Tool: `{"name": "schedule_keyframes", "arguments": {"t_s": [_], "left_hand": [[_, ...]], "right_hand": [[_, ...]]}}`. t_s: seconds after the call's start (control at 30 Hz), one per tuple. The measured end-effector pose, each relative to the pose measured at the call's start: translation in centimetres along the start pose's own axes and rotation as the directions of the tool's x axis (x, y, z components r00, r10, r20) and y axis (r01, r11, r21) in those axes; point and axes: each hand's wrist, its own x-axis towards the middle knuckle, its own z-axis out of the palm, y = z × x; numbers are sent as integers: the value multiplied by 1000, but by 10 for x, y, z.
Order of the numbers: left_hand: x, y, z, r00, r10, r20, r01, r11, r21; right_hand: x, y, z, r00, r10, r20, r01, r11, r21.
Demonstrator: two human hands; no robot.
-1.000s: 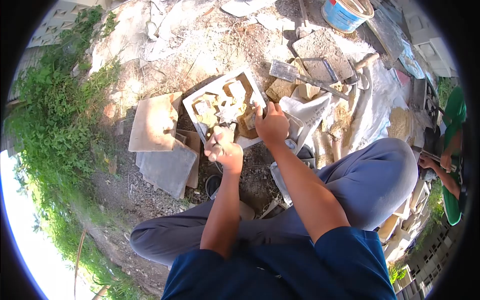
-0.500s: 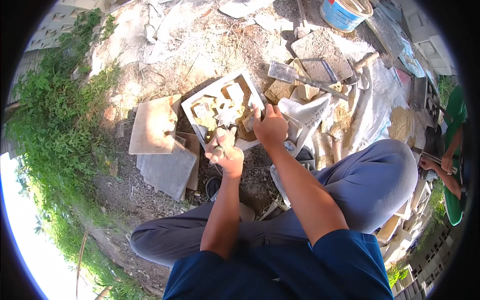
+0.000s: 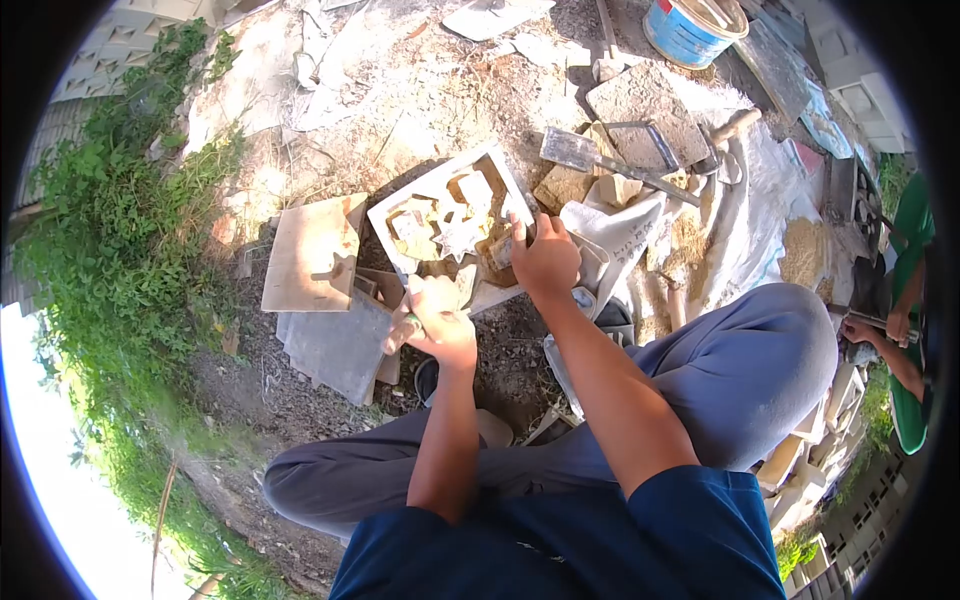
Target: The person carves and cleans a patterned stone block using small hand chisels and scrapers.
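A pale square ventilation block (image 3: 383, 222) with a shaped pattern inside its rim lies tilted in front of me, with a star-shaped piece (image 3: 459, 240) at its middle. My left hand (image 3: 438, 318) is closed round the wooden handle (image 3: 402, 334) of a small hand tool near the block's lower left side. The tool's working end is mostly hidden by my fingers. My right hand (image 3: 546, 258) grips the block's right edge, fingers over the rim.
Flat boards (image 3: 312, 255) and grey slabs (image 3: 340, 340) lie left of the block. To the right are a flat-bladed trowel (image 3: 570, 150), stone pieces, a hammer-like handle (image 3: 737, 124) and a white sack (image 3: 625, 235). A blue bucket (image 3: 690, 35) stands behind. Another person (image 3: 910, 310) works at far right.
My left hand with the tool has moved slightly left and down, away from the star-shaped piece toward the block's lower edge. My right hand stays on the block's right edge.
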Motion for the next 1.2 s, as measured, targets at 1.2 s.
{"name": "schedule_keyframes", "arguments": {"t_s": [1.2], "left_hand": [[23, 21, 8, 994, -77, 81, 66, 989, 134]], "right_hand": [[-1, -4, -6, 1000, 2, 4, -2, 1000, -18]]}}
